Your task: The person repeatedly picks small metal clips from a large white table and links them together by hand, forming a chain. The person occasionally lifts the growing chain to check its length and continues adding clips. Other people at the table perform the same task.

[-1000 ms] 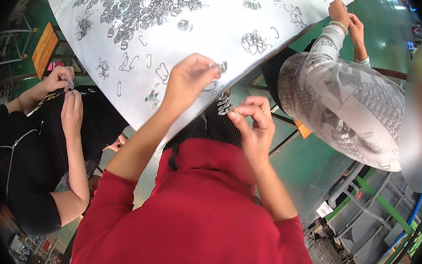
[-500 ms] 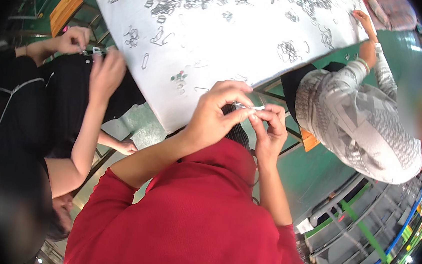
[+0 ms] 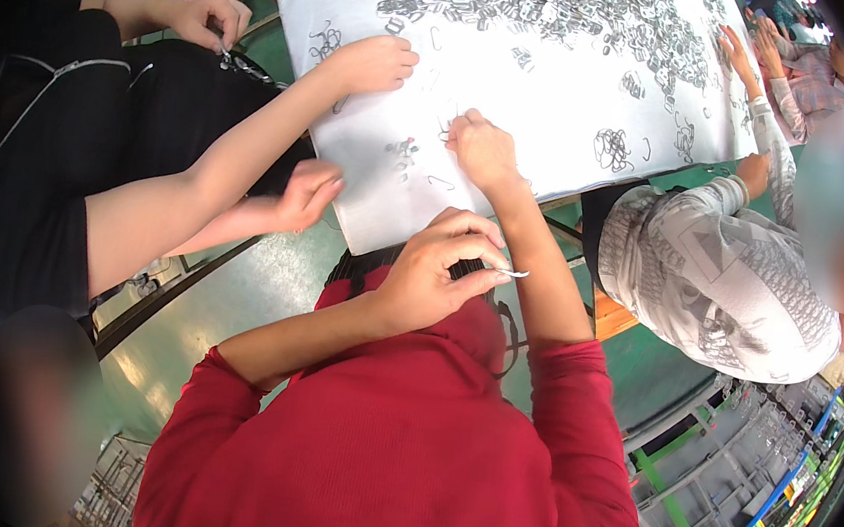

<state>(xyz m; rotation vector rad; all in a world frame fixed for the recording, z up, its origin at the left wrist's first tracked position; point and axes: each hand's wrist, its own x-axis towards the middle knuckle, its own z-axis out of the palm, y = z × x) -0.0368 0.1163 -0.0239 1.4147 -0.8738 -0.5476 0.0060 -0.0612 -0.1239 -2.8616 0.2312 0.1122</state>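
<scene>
My left hand (image 3: 431, 276) is held in front of my red top, short of the table edge. Between its thumb and fingertips it pinches a small silvery metal piece (image 3: 515, 274), whose thin flat end sticks out to the right. My right hand (image 3: 484, 155) is stretched over the white table (image 3: 547, 94), fingers curled down at the surface beside some thin dark wire pieces (image 3: 444, 125). What those fingertips grip, if anything, is hidden. Close by lie a small group of bits with red among them (image 3: 403, 154) and a bent wire hook (image 3: 440, 182).
A large heap of metal buckles (image 3: 524, 12) covers the table's far part. Wire loops (image 3: 613, 150) lie in a cluster at the right. At the left, a co-worker's hand (image 3: 374, 65) reaches over the table. Another person in a patterned top (image 3: 693, 267) sits at the right.
My right hand has let go of the metal piece and moved forward onto the table; my left hand keeps the piece. The left co-worker's arm now reaches over the table. The view has shifted.
</scene>
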